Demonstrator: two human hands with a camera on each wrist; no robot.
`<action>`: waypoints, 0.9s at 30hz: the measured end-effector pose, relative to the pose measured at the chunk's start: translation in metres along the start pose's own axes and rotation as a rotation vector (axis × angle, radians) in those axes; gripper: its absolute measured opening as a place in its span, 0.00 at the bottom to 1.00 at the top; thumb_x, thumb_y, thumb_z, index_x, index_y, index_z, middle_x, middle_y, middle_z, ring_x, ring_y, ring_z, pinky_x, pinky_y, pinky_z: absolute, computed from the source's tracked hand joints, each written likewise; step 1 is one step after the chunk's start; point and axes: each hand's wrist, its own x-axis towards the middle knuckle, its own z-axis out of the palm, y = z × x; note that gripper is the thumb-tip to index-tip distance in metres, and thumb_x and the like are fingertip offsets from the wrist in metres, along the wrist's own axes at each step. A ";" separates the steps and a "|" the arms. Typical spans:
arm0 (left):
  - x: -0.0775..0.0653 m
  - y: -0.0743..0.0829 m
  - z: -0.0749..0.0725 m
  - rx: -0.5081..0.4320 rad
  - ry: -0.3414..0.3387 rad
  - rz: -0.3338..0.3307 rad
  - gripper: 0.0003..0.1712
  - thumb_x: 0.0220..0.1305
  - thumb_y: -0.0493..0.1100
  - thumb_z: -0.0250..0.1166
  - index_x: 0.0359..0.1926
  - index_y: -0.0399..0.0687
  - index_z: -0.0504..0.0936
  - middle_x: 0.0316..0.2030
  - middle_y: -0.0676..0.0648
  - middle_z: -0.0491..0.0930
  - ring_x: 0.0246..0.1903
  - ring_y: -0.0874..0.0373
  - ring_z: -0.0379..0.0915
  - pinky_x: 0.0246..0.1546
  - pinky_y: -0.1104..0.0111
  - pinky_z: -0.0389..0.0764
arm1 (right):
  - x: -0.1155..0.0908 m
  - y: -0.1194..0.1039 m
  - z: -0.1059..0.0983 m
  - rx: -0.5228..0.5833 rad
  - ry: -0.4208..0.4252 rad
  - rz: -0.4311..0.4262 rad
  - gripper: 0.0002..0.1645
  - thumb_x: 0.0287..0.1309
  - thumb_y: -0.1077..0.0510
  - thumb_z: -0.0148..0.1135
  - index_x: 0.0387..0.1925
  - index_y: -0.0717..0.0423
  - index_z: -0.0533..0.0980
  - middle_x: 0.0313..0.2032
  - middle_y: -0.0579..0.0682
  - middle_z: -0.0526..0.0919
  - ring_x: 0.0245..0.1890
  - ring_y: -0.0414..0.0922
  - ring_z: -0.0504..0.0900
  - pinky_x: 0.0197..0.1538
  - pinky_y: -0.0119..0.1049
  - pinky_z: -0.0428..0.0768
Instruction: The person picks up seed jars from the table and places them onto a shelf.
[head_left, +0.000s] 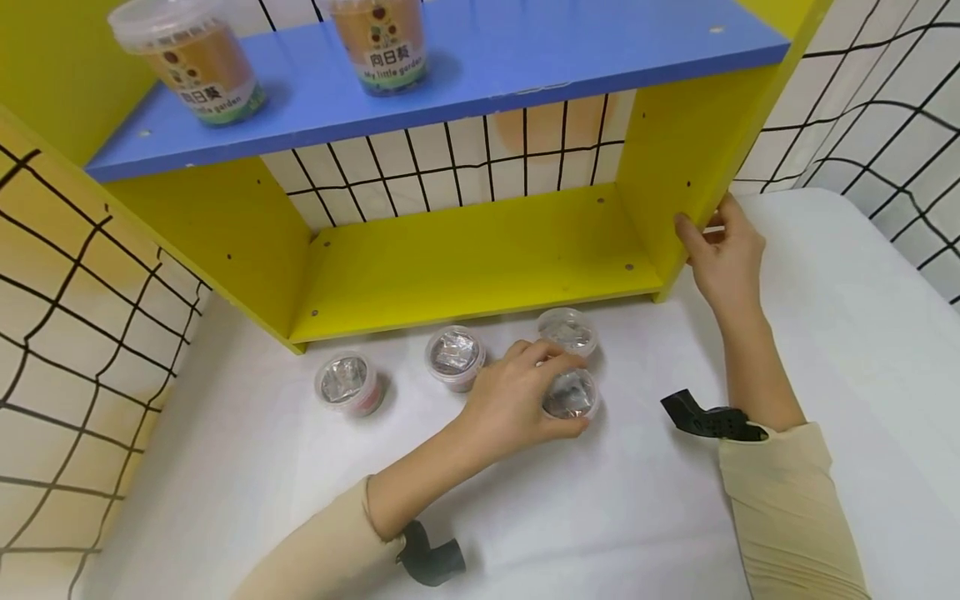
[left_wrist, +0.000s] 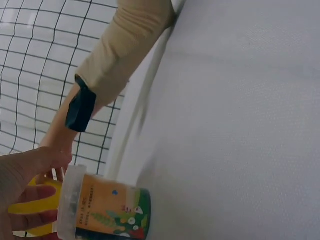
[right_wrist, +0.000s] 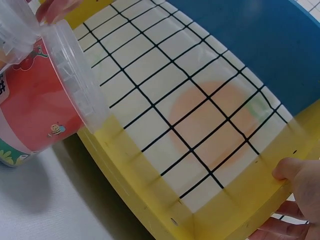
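My left hand (head_left: pixel 510 398) holds a clear-lidded plastic cup (head_left: pixel 572 395) by its lid, thumb on one side and fingers on the other. The left wrist view shows this cup's orange and green printed label (left_wrist: pixel 112 206). My right hand (head_left: pixel 729 260) grips the front edge of the yellow side panel (head_left: pixel 693 167) of a blue and yellow shelf unit, thumb on the inner face. In the right wrist view, that thumb (right_wrist: pixel 287 169) presses the yellow panel. Another lidded cup (head_left: pixel 567 325) stands just behind the held one, close to the shelf.
Two more lidded cups, one in the middle (head_left: pixel 454 350) and one further left (head_left: pixel 347 382), stand on the white table (head_left: pixel 570 517). Two orange-labelled cups, left (head_left: pixel 202 73) and right (head_left: pixel 384 46), sit on the blue upper board (head_left: pixel 517 58). Black wire mesh (head_left: pixel 75 333) encloses the sides.
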 end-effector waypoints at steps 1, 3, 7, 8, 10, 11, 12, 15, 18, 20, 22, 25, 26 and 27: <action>0.001 0.001 0.001 0.020 -0.009 0.003 0.32 0.46 0.63 0.68 0.54 0.64 0.76 0.50 0.57 0.74 0.49 0.60 0.68 0.29 0.68 0.76 | 0.000 0.000 0.000 -0.003 -0.002 -0.001 0.25 0.60 0.49 0.54 0.57 0.53 0.69 0.34 0.39 0.69 0.28 0.31 0.71 0.24 0.15 0.72; 0.002 0.004 0.002 0.046 -0.028 0.010 0.30 0.46 0.63 0.67 0.53 0.66 0.76 0.51 0.59 0.73 0.50 0.60 0.67 0.27 0.70 0.75 | 0.000 0.000 0.000 0.000 -0.007 0.002 0.25 0.60 0.49 0.54 0.57 0.52 0.69 0.34 0.38 0.69 0.28 0.31 0.71 0.25 0.15 0.72; 0.004 0.008 0.004 0.052 -0.066 0.016 0.30 0.45 0.62 0.68 0.52 0.68 0.76 0.52 0.60 0.73 0.51 0.59 0.65 0.26 0.71 0.74 | 0.000 0.000 0.000 0.008 -0.021 0.014 0.25 0.60 0.49 0.53 0.58 0.51 0.68 0.34 0.38 0.69 0.29 0.32 0.71 0.25 0.16 0.73; 0.005 0.008 0.004 0.054 -0.073 0.016 0.30 0.45 0.62 0.69 0.52 0.68 0.76 0.52 0.60 0.72 0.52 0.59 0.65 0.26 0.71 0.74 | 0.001 0.000 0.000 0.009 -0.023 0.017 0.25 0.60 0.48 0.53 0.58 0.51 0.68 0.35 0.38 0.69 0.29 0.32 0.71 0.26 0.16 0.73; 0.005 0.009 0.005 0.059 -0.079 0.019 0.30 0.44 0.62 0.70 0.52 0.68 0.76 0.51 0.59 0.72 0.52 0.59 0.64 0.27 0.71 0.74 | 0.001 0.000 0.000 0.008 -0.025 0.021 0.25 0.60 0.48 0.53 0.58 0.51 0.68 0.35 0.38 0.69 0.29 0.32 0.71 0.26 0.16 0.73; 0.005 0.010 0.006 0.064 -0.078 0.021 0.30 0.44 0.61 0.70 0.52 0.67 0.76 0.51 0.58 0.72 0.52 0.59 0.64 0.28 0.71 0.74 | 0.001 0.000 0.000 0.007 -0.025 0.023 0.25 0.60 0.48 0.53 0.58 0.51 0.68 0.35 0.39 0.69 0.29 0.32 0.71 0.25 0.16 0.73; 0.005 0.010 0.006 0.069 -0.072 0.024 0.30 0.44 0.60 0.70 0.52 0.67 0.77 0.51 0.58 0.72 0.52 0.58 0.64 0.28 0.70 0.75 | 0.001 0.000 0.000 0.006 -0.025 0.023 0.25 0.60 0.48 0.53 0.58 0.51 0.68 0.35 0.39 0.69 0.29 0.32 0.71 0.25 0.16 0.73; 0.005 0.010 0.008 0.078 -0.057 0.026 0.28 0.45 0.58 0.70 0.51 0.66 0.77 0.50 0.57 0.71 0.51 0.58 0.64 0.29 0.70 0.76 | 0.001 0.000 0.000 0.006 -0.026 0.025 0.25 0.60 0.48 0.53 0.58 0.52 0.68 0.35 0.39 0.69 0.28 0.32 0.71 0.25 0.16 0.74; 0.005 0.010 0.009 0.083 -0.047 0.025 0.27 0.45 0.57 0.71 0.50 0.66 0.78 0.50 0.57 0.71 0.51 0.57 0.64 0.30 0.69 0.77 | 0.001 0.000 -0.001 0.008 -0.026 0.023 0.25 0.60 0.48 0.53 0.58 0.52 0.68 0.35 0.39 0.68 0.29 0.33 0.71 0.25 0.17 0.74; 0.005 0.010 0.009 0.082 -0.044 0.022 0.27 0.45 0.57 0.71 0.50 0.66 0.78 0.50 0.57 0.71 0.51 0.56 0.65 0.30 0.69 0.77 | 0.001 0.000 -0.001 0.011 -0.027 0.023 0.25 0.60 0.49 0.53 0.58 0.52 0.68 0.35 0.39 0.68 0.29 0.33 0.71 0.25 0.17 0.74; 0.004 0.010 0.010 0.081 -0.041 0.019 0.27 0.45 0.57 0.71 0.50 0.66 0.78 0.50 0.57 0.71 0.50 0.55 0.65 0.30 0.68 0.77 | 0.001 0.000 -0.001 0.014 -0.026 0.024 0.25 0.60 0.49 0.53 0.58 0.52 0.68 0.34 0.38 0.68 0.30 0.33 0.71 0.26 0.17 0.74; 0.004 0.011 0.010 0.080 -0.037 0.014 0.26 0.45 0.56 0.71 0.49 0.65 0.78 0.50 0.56 0.70 0.50 0.54 0.66 0.29 0.67 0.78 | 0.001 0.000 0.000 0.012 -0.027 0.024 0.25 0.61 0.49 0.53 0.58 0.51 0.68 0.34 0.37 0.68 0.29 0.32 0.72 0.26 0.17 0.74; 0.004 0.011 0.011 0.080 -0.037 0.012 0.26 0.45 0.56 0.71 0.49 0.65 0.78 0.50 0.56 0.70 0.50 0.54 0.66 0.29 0.67 0.78 | 0.001 0.000 0.000 0.010 -0.027 0.024 0.25 0.61 0.49 0.53 0.58 0.51 0.68 0.34 0.37 0.68 0.29 0.32 0.72 0.26 0.17 0.74; 0.004 0.012 0.011 0.082 -0.035 0.012 0.26 0.45 0.56 0.71 0.49 0.65 0.78 0.50 0.56 0.70 0.50 0.54 0.66 0.28 0.67 0.78 | 0.001 0.000 0.000 0.009 -0.026 0.024 0.25 0.61 0.49 0.53 0.58 0.51 0.68 0.34 0.37 0.68 0.29 0.31 0.72 0.26 0.17 0.74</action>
